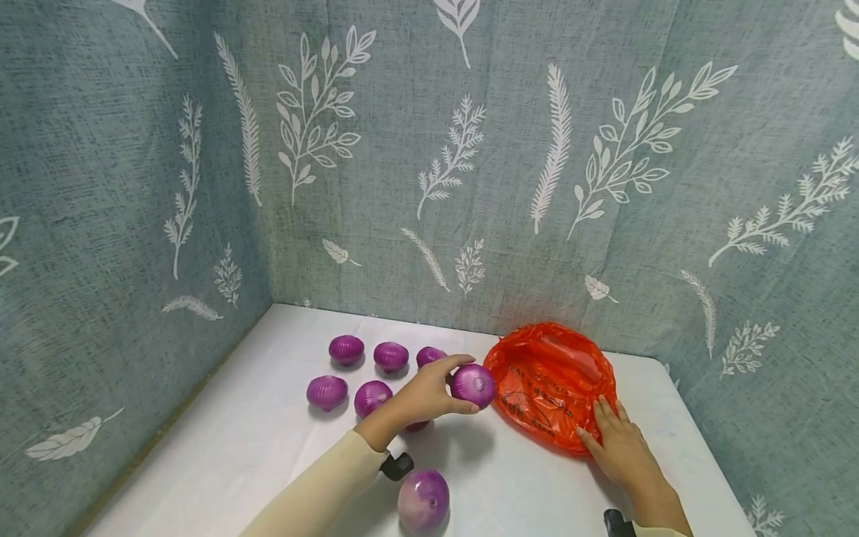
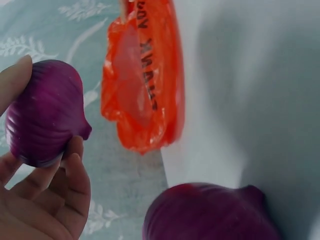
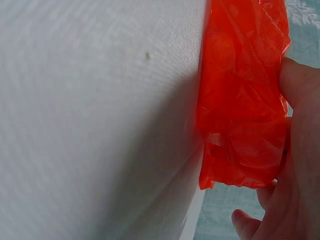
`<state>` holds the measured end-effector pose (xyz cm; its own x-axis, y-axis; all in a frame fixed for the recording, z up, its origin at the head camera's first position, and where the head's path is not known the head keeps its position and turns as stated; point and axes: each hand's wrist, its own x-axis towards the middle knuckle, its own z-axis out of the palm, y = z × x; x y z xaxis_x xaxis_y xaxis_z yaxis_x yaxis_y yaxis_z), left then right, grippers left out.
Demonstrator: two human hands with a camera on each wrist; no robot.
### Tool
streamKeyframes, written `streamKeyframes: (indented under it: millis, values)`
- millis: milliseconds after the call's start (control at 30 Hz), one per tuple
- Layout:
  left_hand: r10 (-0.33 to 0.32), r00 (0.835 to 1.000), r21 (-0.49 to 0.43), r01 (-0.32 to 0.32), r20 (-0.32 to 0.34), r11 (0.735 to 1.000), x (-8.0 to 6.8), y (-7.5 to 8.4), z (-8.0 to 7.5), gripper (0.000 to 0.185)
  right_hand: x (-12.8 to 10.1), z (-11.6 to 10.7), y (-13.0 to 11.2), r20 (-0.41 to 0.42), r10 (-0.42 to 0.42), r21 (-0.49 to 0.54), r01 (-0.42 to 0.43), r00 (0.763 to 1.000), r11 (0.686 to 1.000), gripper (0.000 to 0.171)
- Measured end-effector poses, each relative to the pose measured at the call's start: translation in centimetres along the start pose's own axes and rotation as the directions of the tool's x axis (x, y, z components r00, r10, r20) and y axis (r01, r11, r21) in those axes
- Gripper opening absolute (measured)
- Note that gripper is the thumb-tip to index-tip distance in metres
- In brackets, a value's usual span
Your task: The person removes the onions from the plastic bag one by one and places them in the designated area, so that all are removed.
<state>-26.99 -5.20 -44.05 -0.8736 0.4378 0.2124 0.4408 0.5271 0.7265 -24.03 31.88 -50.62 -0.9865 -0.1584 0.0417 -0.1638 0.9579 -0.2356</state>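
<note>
My left hand (image 1: 432, 389) grips a red onion (image 1: 473, 386) between thumb and fingers, above the white table and right beside the left rim of a red plastic bag (image 1: 530, 410). In the left wrist view, the purple onion (image 2: 47, 112) shows its stubby tip, with fingertips around it. The bag stands with its mouth spread and dark lettering on its side. My right hand (image 1: 620, 447) rests on the bag's near right edge, fingers extended. In the right wrist view, the thumb (image 3: 297, 82) touches the red plastic while other fingers are partly hidden behind it.
Several more red onions stand in rows on the left of the white table (image 1: 268, 447), including one at the front left (image 1: 327, 392); some are partly hidden by my left hand and forearm. A larger, paler onion (image 1: 423, 501) sits near me. Patterned grey-green cloth (image 1: 403, 149) walls the table.
</note>
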Motion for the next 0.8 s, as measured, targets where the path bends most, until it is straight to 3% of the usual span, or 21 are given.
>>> streamKeyframes:
  millis: [433,800]
  values:
    - [0.014,1.0,-0.112,-0.017,-0.021,0.994,-1.4,-0.7,-1.3,0.078,-0.1,-0.3,-0.1,0.005,0.005,0.008,-0.005,1.0,1.0,0.087]
    - [-0.01,0.999,-0.089,0.006,-0.051,0.996,-3.1,-1.0,-2.4,0.08,-0.2,-0.4,-0.2,0.024,0.024,0.014,-0.024,0.999,1.0,0.087]
